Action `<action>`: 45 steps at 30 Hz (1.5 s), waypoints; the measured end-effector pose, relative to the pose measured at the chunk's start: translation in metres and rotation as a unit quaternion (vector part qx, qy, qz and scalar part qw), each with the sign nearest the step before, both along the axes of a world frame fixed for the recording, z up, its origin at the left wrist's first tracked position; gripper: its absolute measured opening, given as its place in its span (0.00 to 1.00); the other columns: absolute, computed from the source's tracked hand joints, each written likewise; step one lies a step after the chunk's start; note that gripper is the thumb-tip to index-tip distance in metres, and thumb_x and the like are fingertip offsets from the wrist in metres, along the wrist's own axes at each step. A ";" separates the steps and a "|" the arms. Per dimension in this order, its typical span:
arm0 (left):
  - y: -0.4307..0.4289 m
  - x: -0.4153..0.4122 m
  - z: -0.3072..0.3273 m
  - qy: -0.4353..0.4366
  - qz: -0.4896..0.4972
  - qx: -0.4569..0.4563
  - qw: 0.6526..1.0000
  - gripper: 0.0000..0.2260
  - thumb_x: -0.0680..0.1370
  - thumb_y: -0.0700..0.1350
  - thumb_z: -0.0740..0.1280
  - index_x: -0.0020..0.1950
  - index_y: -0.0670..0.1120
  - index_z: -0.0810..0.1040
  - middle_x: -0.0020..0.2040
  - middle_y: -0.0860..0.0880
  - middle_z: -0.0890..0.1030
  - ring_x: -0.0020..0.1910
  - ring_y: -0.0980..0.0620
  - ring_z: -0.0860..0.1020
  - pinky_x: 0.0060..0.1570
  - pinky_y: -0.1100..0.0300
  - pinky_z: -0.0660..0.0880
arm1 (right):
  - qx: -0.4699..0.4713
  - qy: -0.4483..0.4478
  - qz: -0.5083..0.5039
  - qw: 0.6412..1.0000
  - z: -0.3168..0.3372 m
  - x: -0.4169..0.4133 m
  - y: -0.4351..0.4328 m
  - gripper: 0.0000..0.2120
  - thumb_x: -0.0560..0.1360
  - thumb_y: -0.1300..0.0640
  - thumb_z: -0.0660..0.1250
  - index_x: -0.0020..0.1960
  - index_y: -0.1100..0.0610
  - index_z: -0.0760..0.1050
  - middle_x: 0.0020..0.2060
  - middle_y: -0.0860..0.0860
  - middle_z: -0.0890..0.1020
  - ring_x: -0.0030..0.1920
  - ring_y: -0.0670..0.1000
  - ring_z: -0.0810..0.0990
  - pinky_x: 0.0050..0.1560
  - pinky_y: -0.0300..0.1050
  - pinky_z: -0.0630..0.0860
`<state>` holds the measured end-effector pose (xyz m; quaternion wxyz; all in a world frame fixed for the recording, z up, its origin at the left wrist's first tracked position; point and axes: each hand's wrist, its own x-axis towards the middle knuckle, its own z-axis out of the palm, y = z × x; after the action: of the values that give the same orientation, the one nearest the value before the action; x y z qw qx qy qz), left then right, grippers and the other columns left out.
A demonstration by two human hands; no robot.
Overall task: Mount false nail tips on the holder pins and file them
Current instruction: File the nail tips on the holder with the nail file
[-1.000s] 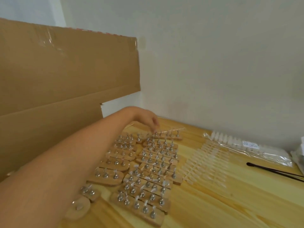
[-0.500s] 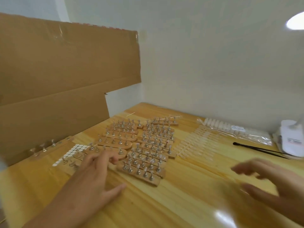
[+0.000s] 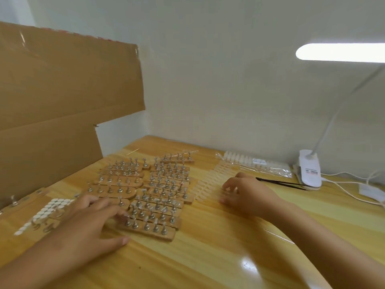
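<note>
Wooden holders (image 3: 150, 234) studded with metal pins stand in packed rows at mid-bench (image 3: 208, 259). Left grip (image 3: 91, 222): fingers spread, fingertips (image 3: 123, 214) against the nearest holders. Right grip (image 3: 248, 195): fingers bent down onto the strips of nail tips (image 3: 209, 177) just right of the holders. Whether it pinches one cannot be told, as the fingertips are blurred.

My left hand (image 3: 89, 222) was bare, my right hand (image 3: 248, 195) bare too — both forearms (image 3: 31, 265) uncovered up to the edge of view, fingers (image 3: 108, 207) slender, the left thumbnail (image 3: 125, 240) short and plain, wrists (image 3: 279, 207) bare.
</note>
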<state>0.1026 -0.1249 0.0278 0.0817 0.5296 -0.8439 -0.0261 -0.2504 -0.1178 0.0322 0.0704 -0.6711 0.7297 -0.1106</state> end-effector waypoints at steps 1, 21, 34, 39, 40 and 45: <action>0.001 0.000 -0.001 0.006 0.001 -0.005 1.000 0.13 0.70 0.69 0.67 0.50 0.71 0.67 0.53 0.76 0.64 0.58 0.65 0.56 0.53 0.63 0.58 | -0.008 -0.005 0.005 1.000 0.002 -0.004 0.003 0.18 0.75 0.41 0.69 0.61 0.46 0.76 0.57 0.45 0.74 0.55 0.48 0.77 0.51 0.44 0.75; 0.045 -0.044 -0.018 0.126 -0.166 0.121 0.971 0.22 0.56 0.79 0.54 0.49 0.86 0.64 0.61 0.83 0.56 0.58 0.78 0.57 0.56 0.79 0.48 | -0.246 -0.695 -0.171 0.654 0.035 -0.081 0.115 0.06 0.79 0.64 0.64 0.48 0.66 0.78 0.40 0.57 0.84 0.43 0.51 0.86 0.47 0.40 0.82; 0.130 -0.230 -0.013 0.090 -0.403 0.154 0.898 0.17 0.78 0.60 0.65 0.67 0.65 0.70 0.59 0.63 0.70 0.58 0.58 0.60 0.59 0.68 0.54 | -0.362 -0.568 -0.121 0.729 0.040 -0.075 0.234 0.16 0.65 0.49 0.74 0.52 0.48 0.82 0.40 0.45 0.81 0.44 0.43 0.81 0.51 0.32 0.77; 0.097 -0.216 0.054 0.113 -0.283 0.261 0.916 0.31 0.65 0.74 0.68 0.65 0.65 0.68 0.61 0.66 0.69 0.61 0.66 0.67 0.63 0.60 0.67 | -0.420 -0.579 0.009 0.699 0.043 -0.074 0.257 0.14 0.65 0.62 0.64 0.45 0.50 0.82 0.39 0.46 0.78 0.43 0.43 0.78 0.47 0.29 0.75; 0.100 -0.216 0.064 0.186 -0.261 0.268 0.909 0.32 0.64 0.76 0.66 0.64 0.64 0.69 0.61 0.65 0.71 0.59 0.68 0.70 0.61 0.64 0.69 | -0.410 -0.585 0.030 0.700 0.045 -0.071 0.261 0.15 0.62 0.61 0.63 0.45 0.50 0.81 0.39 0.47 0.79 0.44 0.44 0.78 0.47 0.30 0.75; 0.132 -0.233 0.057 0.367 -0.305 0.510 0.716 0.22 0.70 0.63 0.69 0.59 0.54 0.79 0.59 0.50 0.83 0.51 0.56 0.82 0.50 0.65 0.78 | -0.372 -0.561 0.028 0.739 0.050 -0.053 0.274 0.21 0.58 0.63 0.64 0.48 0.51 0.81 0.46 0.53 0.80 0.46 0.47 0.78 0.47 0.33 0.76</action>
<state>-0.1305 0.0071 0.0845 0.0900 0.1539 -0.7221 -0.6685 -0.3033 0.1561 0.0822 0.2147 -0.4808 0.4401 -0.7273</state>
